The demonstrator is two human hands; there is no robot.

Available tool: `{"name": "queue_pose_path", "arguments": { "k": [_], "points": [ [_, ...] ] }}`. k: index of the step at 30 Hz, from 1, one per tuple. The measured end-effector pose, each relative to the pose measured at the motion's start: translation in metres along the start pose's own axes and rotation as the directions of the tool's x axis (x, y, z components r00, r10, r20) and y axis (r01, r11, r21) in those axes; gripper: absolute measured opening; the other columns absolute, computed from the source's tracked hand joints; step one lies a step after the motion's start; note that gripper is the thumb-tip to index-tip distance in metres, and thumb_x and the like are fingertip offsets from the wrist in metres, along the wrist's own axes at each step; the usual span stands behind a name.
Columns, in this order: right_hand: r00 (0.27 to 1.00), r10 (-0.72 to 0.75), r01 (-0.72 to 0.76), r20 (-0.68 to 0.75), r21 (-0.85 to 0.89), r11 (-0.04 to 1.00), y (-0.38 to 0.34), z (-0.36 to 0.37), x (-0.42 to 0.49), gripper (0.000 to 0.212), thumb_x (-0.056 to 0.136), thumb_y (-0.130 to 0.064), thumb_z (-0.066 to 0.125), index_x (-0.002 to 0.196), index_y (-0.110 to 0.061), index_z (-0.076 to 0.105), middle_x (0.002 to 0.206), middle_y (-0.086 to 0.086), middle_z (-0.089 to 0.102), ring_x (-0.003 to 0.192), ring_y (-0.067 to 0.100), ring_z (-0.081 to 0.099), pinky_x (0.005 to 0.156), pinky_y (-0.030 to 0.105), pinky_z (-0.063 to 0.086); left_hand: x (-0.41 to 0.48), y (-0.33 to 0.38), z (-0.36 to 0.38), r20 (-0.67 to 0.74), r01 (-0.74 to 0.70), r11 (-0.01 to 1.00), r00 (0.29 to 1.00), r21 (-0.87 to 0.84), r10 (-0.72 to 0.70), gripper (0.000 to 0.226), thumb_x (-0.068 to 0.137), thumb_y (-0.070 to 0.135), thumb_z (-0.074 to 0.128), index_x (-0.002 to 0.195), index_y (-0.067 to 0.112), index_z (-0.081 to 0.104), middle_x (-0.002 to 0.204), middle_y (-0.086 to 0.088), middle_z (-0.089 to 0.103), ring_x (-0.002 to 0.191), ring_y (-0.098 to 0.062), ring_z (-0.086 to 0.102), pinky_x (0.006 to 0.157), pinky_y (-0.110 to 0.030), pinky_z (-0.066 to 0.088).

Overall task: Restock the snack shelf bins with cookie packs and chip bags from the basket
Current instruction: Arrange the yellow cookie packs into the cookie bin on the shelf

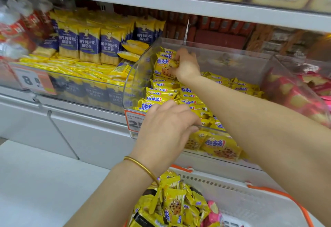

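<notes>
Far left: red and white packs [12, 30], blurred, labels unreadable. Below them, an orange-and-white price tag [34, 81] on the shelf front shows a large "8"; the rest is too blurred to read.

Left bin: yellow-and-blue packs [89, 44] stand upright in a row. Each has white Chinese characters on a blue panel, the lower line ending "奶茶卷". More of them lie flat in front.

Centre: second price tag [133, 121], orange and white, reads "25", its right part hidden by the left hand [166, 126]. It is fixed to the front of the clear bin [137, 78], which is filled with yellow cookie packs [166, 92] printed "趣多多" in blue.

- Left hand: gold bangle [141, 166] at the wrist. The fingers are nearly straight, laid over the bin's front rim and touching the packs there, grasping nothing visible.
- Right hand [186, 65]: reaches deep into the bin's back left corner, fingers clenched round one held cookie pack [163, 66], label "趣多多" facing out, upright against the stack.

Below centre: white basket [215, 180] with orange handles holds more yellow packs [173, 207] of the same brand and a pink bag [213, 212].

Right: the neighbouring bin holds pink-and-yellow chip bags [295, 98], print unreadable.
</notes>
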State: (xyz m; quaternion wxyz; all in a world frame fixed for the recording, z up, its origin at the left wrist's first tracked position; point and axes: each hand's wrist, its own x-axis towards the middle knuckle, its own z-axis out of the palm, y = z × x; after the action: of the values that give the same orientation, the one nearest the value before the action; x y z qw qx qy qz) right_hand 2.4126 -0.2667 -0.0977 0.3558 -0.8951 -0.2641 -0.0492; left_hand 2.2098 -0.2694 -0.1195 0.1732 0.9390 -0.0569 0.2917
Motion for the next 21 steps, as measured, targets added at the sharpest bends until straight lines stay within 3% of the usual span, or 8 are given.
{"name": "queue_pose_path", "arguments": {
  "k": [4, 6, 9, 12, 16, 18, 21],
  "points": [
    [1.000, 0.011, -0.011, 0.020, 0.005, 1.000, -0.003, -0.010, -0.002, 0.064, 0.077, -0.018, 0.078, 0.124, -0.008, 0.036, 0.130, 0.015, 0.041, 0.106, 0.031, 0.054, 0.077, 0.031, 0.042, -0.002, -0.002, -0.001, 0.022, -0.011, 1.000, 1.000, 0.005, 0.011, 0.027, 0.084, 0.035, 0.043, 0.085, 0.028, 0.069, 0.079, 0.012, 0.061, 0.076, -0.020, 0.055, 0.066, -0.033, 0.039],
    [0.999, 0.020, -0.020, 0.029, 0.002, 1.000, -0.005, -0.021, -0.007, 0.069, 0.075, -0.014, 0.079, 0.126, -0.006, 0.032, 0.131, 0.018, 0.041, 0.105, 0.031, 0.054, 0.073, 0.029, 0.043, -0.004, -0.002, -0.001, 0.001, -0.036, 0.999, 0.999, 0.030, 0.036, 0.025, 0.085, 0.034, 0.046, 0.091, 0.026, 0.069, 0.086, 0.011, 0.063, 0.083, -0.020, 0.056, 0.072, -0.035, 0.039],
    [1.000, -0.020, 0.020, 0.003, 0.017, 1.000, -0.008, -0.045, -0.024, 0.050, 0.077, -0.008, 0.075, 0.108, -0.011, 0.036, 0.116, 0.016, 0.050, 0.088, 0.028, 0.057, 0.064, 0.032, 0.051, -0.007, 0.003, -0.005, -0.083, -0.068, 0.993, 0.994, 0.093, 0.076, 0.021, 0.083, 0.031, 0.056, 0.098, 0.022, 0.068, 0.097, 0.007, 0.065, 0.094, -0.022, 0.056, 0.077, -0.033, 0.033],
    [0.996, -0.087, 0.083, 0.023, 0.131, 0.988, -0.011, -0.081, -0.070, 0.030, 0.080, -0.003, 0.069, 0.089, -0.016, 0.043, 0.083, 0.003, 0.054, 0.079, 0.027, 0.066, 0.067, 0.043, 0.056, -0.012, 0.013, -0.015, -0.129, -0.129, 0.989, 0.982, 0.072, 0.138, 0.016, 0.085, 0.029, 0.060, 0.092, 0.018, 0.068, 0.090, 0.003, 0.065, 0.086, -0.024, 0.058, 0.073, -0.036, 0.040],
    [0.961, -0.199, 0.124, 0.194, 0.341, 0.932, -0.005, -0.128, -0.172, 0.020, 0.084, 0.002, 0.064, 0.083, -0.012, 0.050, 0.070, 0.005, 0.055, 0.059, 0.020, 0.069, 0.046, 0.033, 0.055, -0.032, 0.025, -0.011, 0.084, -0.165, 0.986, 0.983, -0.002, 0.164, 0.023, 0.083, 0.037, 0.052, 0.087, 0.020, 0.066, 0.078, 0.007, 0.063, 0.070, -0.017, 0.057, 0.062, -0.028, 0.047],
    [0.906, -0.192, 0.044, 0.377, 0.368, 0.929, 0.015, -0.127, -0.212, 0.017, 0.085, 0.001, 0.063, 0.081, -0.012, 0.052, 0.070, 0.009, 0.057, 0.057, 0.025, 0.068, 0.044, 0.034, 0.053, -0.041, 0.034, -0.004, 0.310, -0.150, 0.986, 0.943, 0.073, 0.120, 0.030, 0.083, 0.044, 0.045, 0.093, 0.025, 0.065, 0.085, 0.009, 0.064, 0.079, -0.017, 0.061, 0.063, -0.027, 0.046],
    [0.757, -0.006, -0.131, 0.653, 0.160, 0.978, 0.056, -0.081, -0.244, 0.010, 0.089, -0.003, 0.060, 0.084, -0.011, 0.055, 0.069, 0.007, 0.058, 0.064, 0.028, 0.067, 0.051, 0.036, 0.053, -0.049, 0.031, 0.015, 0.569, -0.102, 0.971, 0.822, 0.217, -0.041, 0.028, 0.092, 0.046, 0.044, 0.111, 0.031, 0.058, 0.110, 0.012, 0.061, 0.103, -0.014, 0.056, 0.079, -0.029, 0.044]
  ]
}}
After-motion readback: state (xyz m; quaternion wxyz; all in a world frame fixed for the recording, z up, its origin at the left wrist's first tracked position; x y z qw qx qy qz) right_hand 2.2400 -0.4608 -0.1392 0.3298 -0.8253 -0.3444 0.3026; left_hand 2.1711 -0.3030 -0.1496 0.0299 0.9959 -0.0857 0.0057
